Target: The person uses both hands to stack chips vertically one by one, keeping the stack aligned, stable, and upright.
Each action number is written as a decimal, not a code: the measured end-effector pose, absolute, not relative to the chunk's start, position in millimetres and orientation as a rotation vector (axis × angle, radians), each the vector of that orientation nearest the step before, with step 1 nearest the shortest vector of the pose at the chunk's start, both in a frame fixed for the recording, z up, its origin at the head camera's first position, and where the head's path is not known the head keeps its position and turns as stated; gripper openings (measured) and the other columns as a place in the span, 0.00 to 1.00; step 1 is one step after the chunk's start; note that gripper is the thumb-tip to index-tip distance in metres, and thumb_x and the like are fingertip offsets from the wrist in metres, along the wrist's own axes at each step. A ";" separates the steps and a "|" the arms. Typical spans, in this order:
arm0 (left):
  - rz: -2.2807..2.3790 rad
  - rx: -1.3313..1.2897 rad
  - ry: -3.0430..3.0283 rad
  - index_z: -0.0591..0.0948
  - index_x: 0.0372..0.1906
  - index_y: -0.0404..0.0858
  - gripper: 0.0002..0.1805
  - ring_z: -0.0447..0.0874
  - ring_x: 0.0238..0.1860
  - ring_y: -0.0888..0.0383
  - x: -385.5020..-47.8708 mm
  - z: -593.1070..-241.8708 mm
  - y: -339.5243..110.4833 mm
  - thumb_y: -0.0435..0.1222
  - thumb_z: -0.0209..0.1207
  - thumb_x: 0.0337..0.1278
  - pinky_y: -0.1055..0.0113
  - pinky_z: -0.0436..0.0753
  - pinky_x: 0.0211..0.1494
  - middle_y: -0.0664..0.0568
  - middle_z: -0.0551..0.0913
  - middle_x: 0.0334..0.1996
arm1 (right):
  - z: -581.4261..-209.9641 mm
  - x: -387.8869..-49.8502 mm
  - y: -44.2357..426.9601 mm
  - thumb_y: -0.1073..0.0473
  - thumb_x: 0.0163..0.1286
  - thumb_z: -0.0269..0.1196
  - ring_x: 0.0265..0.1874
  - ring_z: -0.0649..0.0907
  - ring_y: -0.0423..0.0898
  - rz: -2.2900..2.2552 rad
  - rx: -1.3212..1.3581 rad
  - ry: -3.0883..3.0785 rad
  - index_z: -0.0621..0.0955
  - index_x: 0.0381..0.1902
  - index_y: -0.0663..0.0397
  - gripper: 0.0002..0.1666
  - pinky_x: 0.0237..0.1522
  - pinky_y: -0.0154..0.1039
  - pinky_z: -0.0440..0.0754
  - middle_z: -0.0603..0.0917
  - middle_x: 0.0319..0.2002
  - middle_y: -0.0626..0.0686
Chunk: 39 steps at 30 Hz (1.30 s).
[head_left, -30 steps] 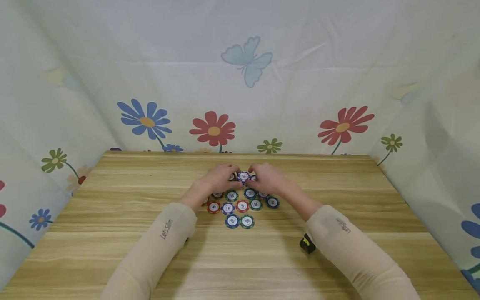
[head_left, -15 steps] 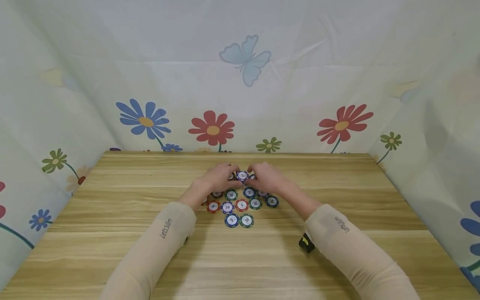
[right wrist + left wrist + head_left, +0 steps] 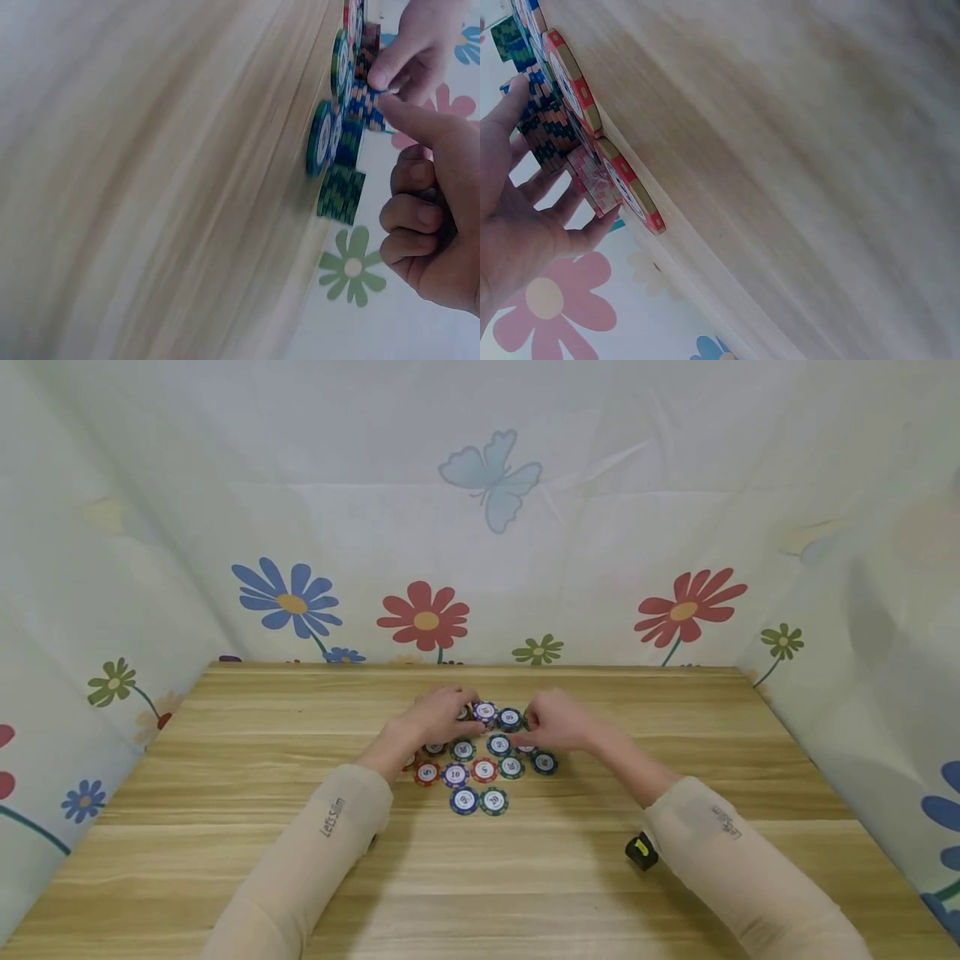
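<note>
Several stacks of poker chips (image 3: pixel 485 712) form a row near the table's back. My left hand (image 3: pixel 437 717) holds the row's left part, thumb in front and fingers behind. In the left wrist view, its fingers curl round the far side of the red stack (image 3: pixel 592 184) and its neighbours. My right hand (image 3: pixel 561 722) is at the row's right end, beside a green stack (image 3: pixel 342 195). In the right wrist view, its fingers are folded into the palm and its thumb points toward the blue stack (image 3: pixel 367 103). I see nothing held in it.
Loose chips lie flat in front of the stacks, among them a red chip (image 3: pixel 483 769), a purple chip (image 3: pixel 455 775) and a green chip (image 3: pixel 493 801). The wooden table (image 3: pixel 315 860) meets a flower-printed curtain (image 3: pixel 585 568) at its back edge and sides.
My right hand has moved right, away from the purple stack, uncovering a blue-rimmed stack, and its fingers have folded in. The left hand stays in place.
</note>
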<state>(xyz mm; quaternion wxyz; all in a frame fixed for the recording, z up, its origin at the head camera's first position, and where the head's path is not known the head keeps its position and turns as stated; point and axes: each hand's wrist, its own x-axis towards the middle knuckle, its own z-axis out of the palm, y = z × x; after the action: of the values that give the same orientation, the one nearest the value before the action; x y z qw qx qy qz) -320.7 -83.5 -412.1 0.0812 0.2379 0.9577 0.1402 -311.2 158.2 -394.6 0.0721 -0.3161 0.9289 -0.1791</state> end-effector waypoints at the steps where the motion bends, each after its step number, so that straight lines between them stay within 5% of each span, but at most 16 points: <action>1: 0.420 0.711 2.861 0.75 0.69 0.43 0.31 0.72 0.66 0.45 -320.5 -411.8 -83.2 0.55 0.62 0.69 0.43 0.70 0.68 0.45 0.76 0.65 | -393.6 -310.3 161.8 0.47 0.64 0.75 0.11 0.63 0.36 -0.520 -0.945 2.780 0.68 0.10 0.45 0.33 0.19 0.33 0.61 0.64 0.09 0.39; 11: 0.402 0.702 2.858 0.75 0.68 0.44 0.30 0.72 0.66 0.46 -318.5 -410.1 -81.8 0.54 0.62 0.69 0.42 0.68 0.69 0.46 0.76 0.65 | -399.5 -307.5 187.5 0.44 0.59 0.77 0.11 0.62 0.36 -0.374 -0.891 2.747 0.67 0.08 0.44 0.34 0.19 0.34 0.60 0.62 0.08 0.37; 39: 0.439 0.679 2.845 0.74 0.69 0.45 0.31 0.71 0.68 0.45 -317.9 -407.5 -79.0 0.56 0.62 0.69 0.41 0.68 0.69 0.44 0.74 0.67 | -397.9 -304.4 213.1 0.44 0.63 0.75 0.18 0.74 0.41 -0.410 -0.712 2.712 0.79 0.20 0.49 0.23 0.24 0.37 0.70 0.78 0.18 0.46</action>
<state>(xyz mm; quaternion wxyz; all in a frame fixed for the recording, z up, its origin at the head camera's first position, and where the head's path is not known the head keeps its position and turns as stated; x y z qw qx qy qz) -317.9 -79.0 -407.5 0.0918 0.2286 0.9579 0.1477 -304.4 213.1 -397.9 0.1533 -0.2484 0.9457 -0.1431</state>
